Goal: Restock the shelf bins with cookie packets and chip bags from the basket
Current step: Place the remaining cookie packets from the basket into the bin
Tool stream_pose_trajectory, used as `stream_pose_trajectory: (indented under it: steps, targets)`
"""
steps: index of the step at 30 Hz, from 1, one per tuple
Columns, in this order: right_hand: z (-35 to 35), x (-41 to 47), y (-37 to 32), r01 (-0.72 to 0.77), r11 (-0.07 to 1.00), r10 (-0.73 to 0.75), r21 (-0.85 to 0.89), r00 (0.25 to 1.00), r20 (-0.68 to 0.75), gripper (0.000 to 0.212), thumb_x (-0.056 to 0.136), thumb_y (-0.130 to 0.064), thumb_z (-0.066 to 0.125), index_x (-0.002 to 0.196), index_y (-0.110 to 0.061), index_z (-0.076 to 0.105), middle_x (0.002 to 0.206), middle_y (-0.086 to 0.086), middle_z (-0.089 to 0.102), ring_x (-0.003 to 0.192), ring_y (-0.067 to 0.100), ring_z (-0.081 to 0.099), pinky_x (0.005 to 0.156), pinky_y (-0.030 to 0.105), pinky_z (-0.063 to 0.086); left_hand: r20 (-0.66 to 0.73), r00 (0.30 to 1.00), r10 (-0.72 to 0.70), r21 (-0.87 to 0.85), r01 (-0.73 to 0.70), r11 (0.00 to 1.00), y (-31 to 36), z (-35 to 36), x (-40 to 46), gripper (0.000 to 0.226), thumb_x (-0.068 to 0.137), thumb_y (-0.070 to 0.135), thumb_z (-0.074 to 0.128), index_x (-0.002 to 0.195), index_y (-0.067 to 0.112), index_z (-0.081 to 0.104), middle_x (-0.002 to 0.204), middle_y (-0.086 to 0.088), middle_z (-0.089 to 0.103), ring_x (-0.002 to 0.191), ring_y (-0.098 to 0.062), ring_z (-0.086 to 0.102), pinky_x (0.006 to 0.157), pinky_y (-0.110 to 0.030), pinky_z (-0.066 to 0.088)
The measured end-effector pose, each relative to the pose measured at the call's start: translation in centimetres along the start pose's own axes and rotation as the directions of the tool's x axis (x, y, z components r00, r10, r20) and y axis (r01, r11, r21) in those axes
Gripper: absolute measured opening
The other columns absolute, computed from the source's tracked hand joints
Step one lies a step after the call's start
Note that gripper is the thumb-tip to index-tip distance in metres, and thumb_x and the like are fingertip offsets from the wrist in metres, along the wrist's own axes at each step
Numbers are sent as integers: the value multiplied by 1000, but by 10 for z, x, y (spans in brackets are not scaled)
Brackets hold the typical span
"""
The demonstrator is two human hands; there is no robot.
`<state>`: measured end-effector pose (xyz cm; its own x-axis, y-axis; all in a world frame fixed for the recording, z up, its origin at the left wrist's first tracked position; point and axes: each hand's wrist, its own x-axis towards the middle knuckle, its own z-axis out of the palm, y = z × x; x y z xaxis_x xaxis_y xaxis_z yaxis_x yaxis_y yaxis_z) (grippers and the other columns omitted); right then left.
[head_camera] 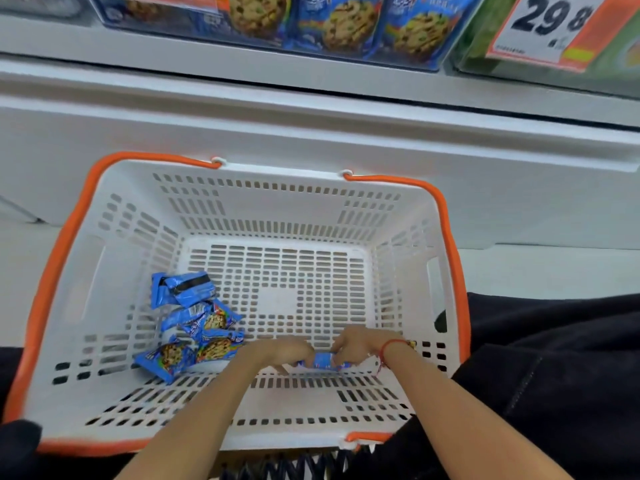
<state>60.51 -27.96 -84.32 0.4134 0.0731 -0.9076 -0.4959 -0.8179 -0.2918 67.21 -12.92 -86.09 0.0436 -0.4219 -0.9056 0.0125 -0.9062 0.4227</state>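
A blue cookie packet is gripped at its two ends by the left hand and the right hand, fingers curled closed around it, low against the near wall of the white basket. A red string is worn on the right wrist. A heap of blue cookie packets is seen on the basket floor, to the left of the hands. More cookie packets are stood in a clear shelf bin on the far side, with an orange price tag at the far right.
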Motion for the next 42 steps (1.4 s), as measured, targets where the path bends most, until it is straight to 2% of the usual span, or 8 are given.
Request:
stream_pose_trajectory:
  steps: [5,10,15,19,25,29,31,42]
  targets:
    - [-53,-23,-3,54,976,-8,210,977,-214,32,99,-29,47,112,-5,65,110,15,64,77,13,60,61,16,45,-92,985,149,-152,-161,975,13,-40,-34,57,94,25,59,144,17,35,137,-2,47,110,-14,50,88,-26,46]
    - [-128,-76,-30,141,965,-59,220,938,-341,39,100,-36,43,109,-5,65,89,4,63,66,6,57,61,16,46,-345,900,267,-249,-361,899,47,-91,-84,43,95,36,55,133,16,48,127,-3,57,110,-14,56,89,-28,46]
    - [-189,-148,-61,219,975,-186,42,901,-392,26,100,-31,44,102,-15,64,84,-7,62,68,3,57,61,13,46,-534,709,462,-115,-602,790,81,-120,-145,25,93,31,59,114,18,62,109,4,68,99,-9,61,74,-17,48]
    - [-220,-204,-83,251,955,-295,-158,853,-430,28,101,-15,42,124,-11,58,101,2,62,78,6,57,65,12,43,-679,490,547,-21,-758,652,108,-127,-188,11,90,21,64,99,16,65,93,1,70,82,-2,62,62,-9,44]
    - [-225,-266,-106,499,833,-508,-239,519,-687,38,92,-12,60,129,-14,55,121,-3,61,107,1,54,85,5,41,-775,116,622,253,-845,472,144,-130,-245,6,87,22,66,91,17,68,85,5,71,83,-5,64,70,-14,47]
    - [-230,-291,-119,523,769,-533,-368,205,-821,36,84,-20,72,117,-26,61,108,-9,65,100,2,59,93,22,46,-748,-58,661,415,-818,399,168,-139,-276,13,84,37,65,91,27,68,89,12,71,88,-9,65,81,-33,50]
    - [-236,-303,-121,531,759,-507,-377,118,-854,36,80,-22,75,112,-29,62,102,-10,66,97,2,60,92,25,48,-737,-132,663,481,-790,379,177,-146,-289,21,81,49,67,92,30,68,91,15,71,89,-6,65,83,-38,52]
    - [-258,-313,-125,500,771,-393,-394,-114,-913,34,75,-29,79,106,-28,66,89,-10,70,84,4,63,80,28,51,-697,-280,661,653,-628,423,209,-171,-311,15,89,49,56,101,44,63,98,26,64,102,6,54,87,-29,47]
